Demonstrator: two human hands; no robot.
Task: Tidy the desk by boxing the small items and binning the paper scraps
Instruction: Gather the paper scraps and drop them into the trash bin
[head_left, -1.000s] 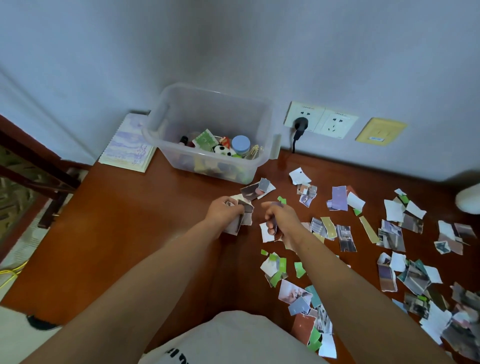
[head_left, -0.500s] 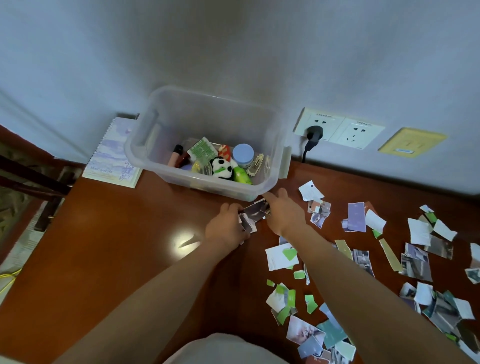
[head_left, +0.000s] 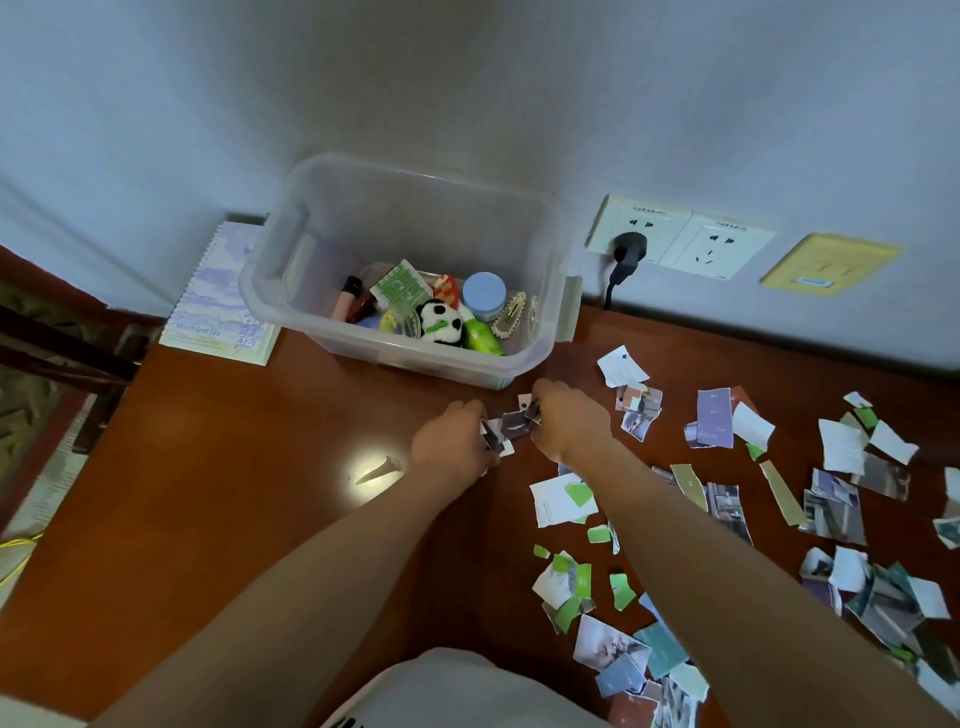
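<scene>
Two bare hands meet over the brown desk (head_left: 208, 493), just near of the clear plastic box (head_left: 540, 345). Left hand (head_left: 457, 441) is curled round a small bunch of held scraps (head_left: 511, 425) - fingers closed on it, fingertips mostly hidden behind the back of the hand. Right hand (head_left: 569, 421) pinches the same bunch from the right, fingers bent and together on the paper. The bunch sits between the two hands; cannot tell whether it touches the desk.

Box stands at the far edge against the wall, open top. Inside: panda toy (head_left: 440, 323), blue-lidded jar (head_left: 484, 293), green packet (head_left: 402, 288), green bottle (head_left: 480, 335), hair clip (head_left: 509, 314), dark-capped tube (head_left: 347, 299) - all bunched on the floor of the box.

Loose scraps (head_left: 841, 499) lie flat all over the right half of the desk, white, green, purple and photo-printed pieces, running from near the box's right corner down to the near right edge. Left half of the desk shows only a glare spot.

Spiral notebook (head_left: 221, 306) leans at the far left beside the box. On the wall to the right of the box: double socket (head_left: 675, 239) with a black plug (head_left: 626, 254) in the left one, then a yellow plate (head_left: 828, 265).
</scene>
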